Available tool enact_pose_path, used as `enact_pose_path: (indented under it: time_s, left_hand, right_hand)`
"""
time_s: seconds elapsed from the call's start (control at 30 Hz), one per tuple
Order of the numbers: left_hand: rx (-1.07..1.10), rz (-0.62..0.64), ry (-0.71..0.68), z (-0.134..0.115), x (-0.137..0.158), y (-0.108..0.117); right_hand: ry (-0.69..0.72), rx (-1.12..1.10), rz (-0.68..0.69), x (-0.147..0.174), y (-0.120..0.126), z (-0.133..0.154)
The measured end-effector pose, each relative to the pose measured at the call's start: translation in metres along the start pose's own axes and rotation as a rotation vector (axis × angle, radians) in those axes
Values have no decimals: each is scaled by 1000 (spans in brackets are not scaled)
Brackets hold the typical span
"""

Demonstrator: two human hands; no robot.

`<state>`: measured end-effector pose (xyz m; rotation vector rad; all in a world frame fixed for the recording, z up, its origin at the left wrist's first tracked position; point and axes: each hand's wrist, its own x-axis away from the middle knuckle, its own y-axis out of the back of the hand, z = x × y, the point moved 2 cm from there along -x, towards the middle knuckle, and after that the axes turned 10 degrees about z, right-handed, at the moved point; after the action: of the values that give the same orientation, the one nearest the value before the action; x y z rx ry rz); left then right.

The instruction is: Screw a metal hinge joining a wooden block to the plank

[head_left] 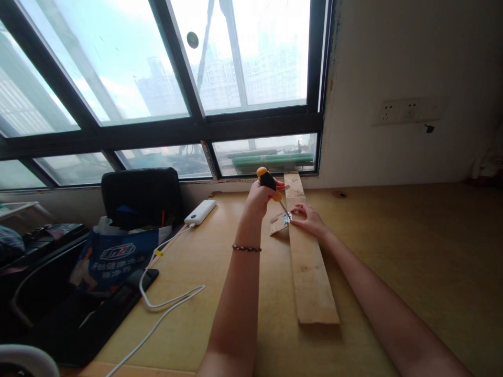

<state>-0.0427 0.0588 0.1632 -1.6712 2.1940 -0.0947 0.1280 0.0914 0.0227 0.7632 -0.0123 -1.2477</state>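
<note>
Left hand (261,198): grasping a screwdriver (268,180), fingers wrapped round its yellow-and-black handle; the tool is tilted, handle up and to the left, shaft running down to the right. Tip is at a small metal hinge (288,218); whether it sits in a screw cannot be made out at this size. Hinge position: left edge of a long wooden plank (312,283), toward the plank's far half, with a short brown piece (278,225) adjoining on the left, set at an angle to the plank. Right hand (309,220): comes in from the right, over the plank, thumb and fingers spread at the hinge with the fingertips close to the screwdriver tip; cannot tell whether it pinches the hinge or only steadies it. Plank lies flat on a yellowish wooden table (393,272), its long axis running from near to far, far end close to the window (251,57). Braided bracelet (246,248) on the left wrist. Left side of table: white power bank (200,211) near the far left edge, white cable (173,305) plugged in and looping toward the near side. Beyond that edge, left: black chair (140,195) and blue bag (113,262). Far right: wall sockets (411,111) on the pale wall (412,57).
</note>
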Motion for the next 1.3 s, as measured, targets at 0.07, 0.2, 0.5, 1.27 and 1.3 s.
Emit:
enact_pose_path:
  time_s: [0.07,0.2,0.5,1.27,1.3]
  left_hand:
    - [-3,6,-4,1,0,0]
    - [3,14,-9,0,1,-1]
    - [3,16,-3,-2,3,-4]
    - [-21,36,-8,-4,4,-8]
    - [-25,33,-6,-3,4,-8]
  right_hand:
    - [1,-7,-2,0,0,-1]
    - [11,-17,1,0,-1,-3]
    - [26,-4,2,-1,-1,-3]
    - [-26,-61,-17,0,0,4]
    - [-25,-58,-18,0,1,4]
